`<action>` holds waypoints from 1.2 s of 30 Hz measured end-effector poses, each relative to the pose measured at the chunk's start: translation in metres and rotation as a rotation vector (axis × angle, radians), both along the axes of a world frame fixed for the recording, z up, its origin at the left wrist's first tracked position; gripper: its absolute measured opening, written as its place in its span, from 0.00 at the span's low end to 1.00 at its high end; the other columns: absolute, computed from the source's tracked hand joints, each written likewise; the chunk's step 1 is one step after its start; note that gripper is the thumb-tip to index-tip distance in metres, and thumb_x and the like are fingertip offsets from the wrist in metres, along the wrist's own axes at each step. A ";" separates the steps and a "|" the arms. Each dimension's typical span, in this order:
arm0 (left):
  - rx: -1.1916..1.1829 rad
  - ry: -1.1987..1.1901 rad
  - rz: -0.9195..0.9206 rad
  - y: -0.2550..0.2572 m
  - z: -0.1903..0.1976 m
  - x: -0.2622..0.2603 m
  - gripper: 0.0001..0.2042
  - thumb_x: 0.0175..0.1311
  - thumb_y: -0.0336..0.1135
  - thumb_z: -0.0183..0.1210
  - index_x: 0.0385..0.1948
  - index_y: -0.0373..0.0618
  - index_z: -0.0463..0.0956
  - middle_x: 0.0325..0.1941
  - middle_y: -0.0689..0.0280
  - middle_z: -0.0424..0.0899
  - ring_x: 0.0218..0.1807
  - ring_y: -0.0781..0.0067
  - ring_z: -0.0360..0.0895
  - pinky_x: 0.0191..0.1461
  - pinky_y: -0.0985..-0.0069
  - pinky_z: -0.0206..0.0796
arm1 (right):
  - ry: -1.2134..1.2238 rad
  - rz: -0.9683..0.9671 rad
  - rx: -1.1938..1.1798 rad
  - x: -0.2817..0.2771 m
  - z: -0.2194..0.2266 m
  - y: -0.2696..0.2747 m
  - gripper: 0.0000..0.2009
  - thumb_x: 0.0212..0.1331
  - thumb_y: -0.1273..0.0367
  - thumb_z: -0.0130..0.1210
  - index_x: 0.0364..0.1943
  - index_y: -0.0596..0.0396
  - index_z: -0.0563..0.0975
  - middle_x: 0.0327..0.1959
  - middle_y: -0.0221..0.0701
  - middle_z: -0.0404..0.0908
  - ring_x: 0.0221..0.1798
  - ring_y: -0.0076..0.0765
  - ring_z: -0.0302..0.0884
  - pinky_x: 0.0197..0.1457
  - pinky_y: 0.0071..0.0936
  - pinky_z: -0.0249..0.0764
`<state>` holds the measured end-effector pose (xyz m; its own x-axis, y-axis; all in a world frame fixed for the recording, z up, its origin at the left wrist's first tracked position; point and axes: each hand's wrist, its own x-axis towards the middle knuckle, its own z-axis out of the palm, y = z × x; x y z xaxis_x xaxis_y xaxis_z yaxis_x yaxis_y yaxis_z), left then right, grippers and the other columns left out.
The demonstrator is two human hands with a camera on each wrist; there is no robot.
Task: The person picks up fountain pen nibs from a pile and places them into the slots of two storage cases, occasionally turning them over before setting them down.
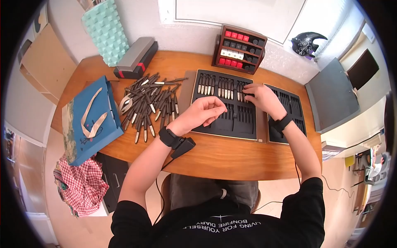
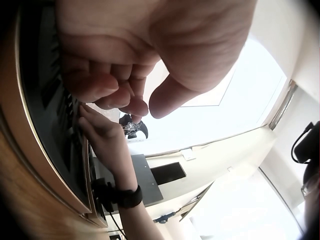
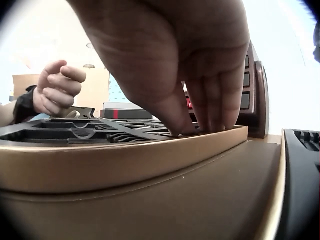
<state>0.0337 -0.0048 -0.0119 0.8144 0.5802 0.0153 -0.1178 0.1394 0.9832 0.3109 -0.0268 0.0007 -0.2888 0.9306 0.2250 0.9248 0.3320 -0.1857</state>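
Observation:
In the head view, a black slotted tray (image 1: 219, 129) in a shallow case holds dark-handled cutlery (image 1: 226, 86) with silver ends, lined up in groups along its far row. My right hand (image 1: 264, 99) is at the far right group, thumb and fingertips pinching at a cutlery piece (image 1: 241, 91) in its slot. The right wrist view has the fingertips down inside the tray, largely hiding that piece. My left hand (image 1: 204, 111) hovers over the tray's near left part, fingers loosely curled and nothing visible between them. Left of the tray lies a heap of similar cutlery (image 1: 151, 97).
A second black tray (image 1: 285, 99) stands to the right. Behind is a wooden rack (image 1: 239, 49) of red, black and white pieces. A blue paper bag (image 1: 93, 120) and a grey box (image 1: 136, 58) stand on the left. The table's front edge (image 1: 215, 177) meets my lap.

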 end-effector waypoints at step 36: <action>0.035 0.061 -0.022 -0.004 -0.002 0.002 0.10 0.69 0.39 0.54 0.37 0.42 0.74 0.21 0.77 0.66 0.21 0.89 0.61 0.23 0.87 0.55 | -0.253 -0.005 0.235 0.000 -0.018 -0.003 0.09 0.57 0.63 0.56 0.39 0.46 0.84 0.35 0.26 0.84 0.36 0.35 0.82 0.39 0.31 0.78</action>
<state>0.0361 -0.0085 -0.0135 0.8272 0.5618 -0.0150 -0.0548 0.1072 0.9927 0.3107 -0.0301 -0.0171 -0.3589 0.8632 0.3551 0.9334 0.3341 0.1313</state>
